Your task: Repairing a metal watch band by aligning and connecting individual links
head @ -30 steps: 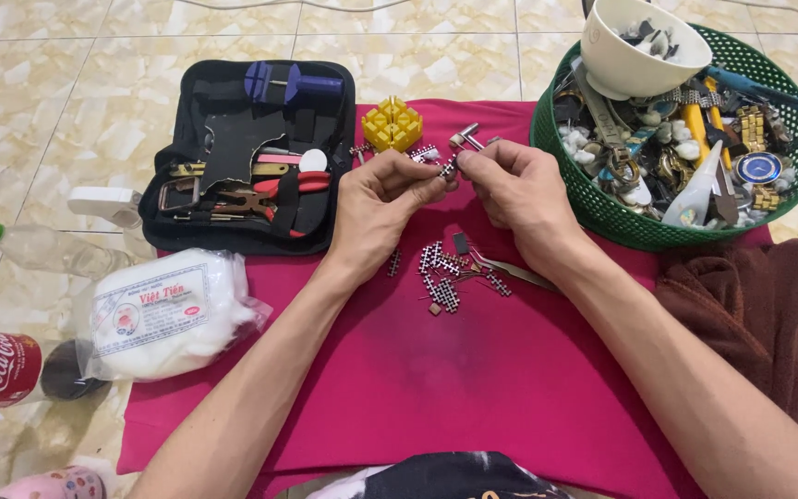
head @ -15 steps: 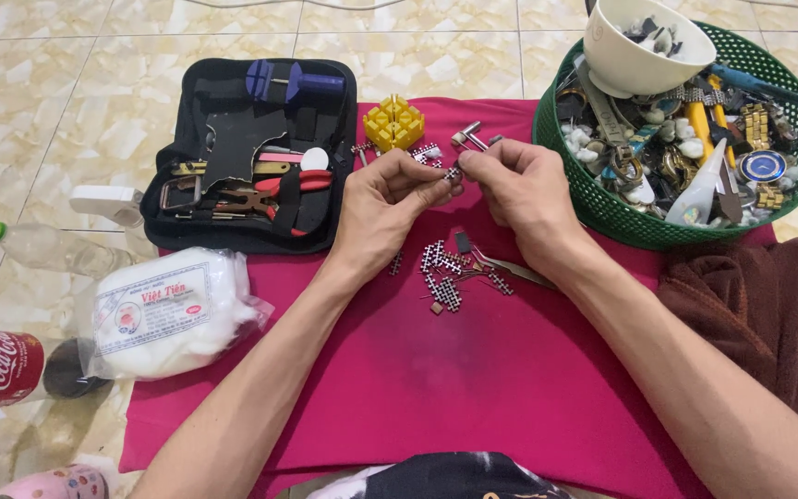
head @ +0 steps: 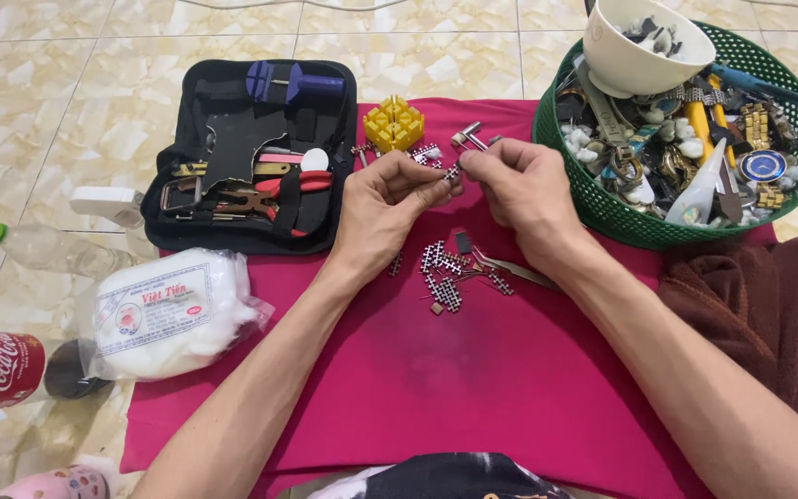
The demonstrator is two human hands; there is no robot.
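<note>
Both hands pinching one small watch-band link piece over the pink cloth.

We see the left hand (head: 390,199) and right hand (head: 521,185) meeting fingertip to fingertip, fingers closed on a tiny metal link piece (head: 453,171) held above the pink cloth (head: 436,388). Loose band links (head: 445,273) and tweezers (head: 514,270) lie on the cloth just below the hands. Black tool case (head: 251,152) sits left, yellow holder block (head: 393,123) behind it, green basket (head: 602,217) of watch parts right, white bowl (head: 625,60) in it.
</note>
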